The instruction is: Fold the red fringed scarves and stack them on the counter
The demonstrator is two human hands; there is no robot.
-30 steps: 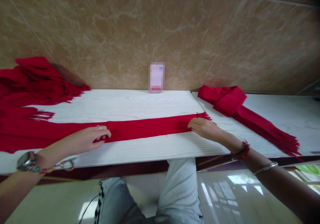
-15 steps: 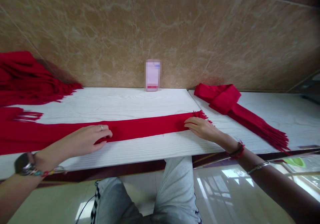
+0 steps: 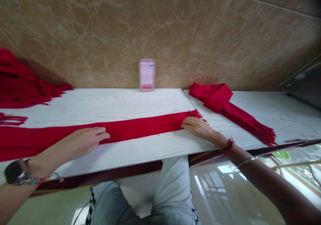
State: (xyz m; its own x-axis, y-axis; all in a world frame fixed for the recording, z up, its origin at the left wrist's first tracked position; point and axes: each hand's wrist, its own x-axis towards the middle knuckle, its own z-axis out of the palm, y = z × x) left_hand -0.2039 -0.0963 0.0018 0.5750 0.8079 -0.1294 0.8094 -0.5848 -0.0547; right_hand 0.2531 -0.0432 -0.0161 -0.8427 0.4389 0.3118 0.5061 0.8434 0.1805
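A long red scarf lies stretched in a narrow folded strip along the white wood-grain tabletop. Its fringed end points right. My left hand is over the strip left of the middle, fingers bent and together at its near edge, the thumb hidden beneath. Close to the fringe, my right hand has its fingers pressed together on the scarf's near edge. The strip between the hands looks flat and smooth. To the left the scarf widens and runs out of view.
A second red scarf, knotted into a loop, lies at the right. More red fringed cloth is heaped at the back left. A blurred-out phone-shaped object leans on the brown marble wall. The white table ends just before my knees.
The view has turned slightly right, so everything sits further left in the picture. My left thumb, visible before, is now tucked out of sight. Both hands stay on the same parts of the scarf.
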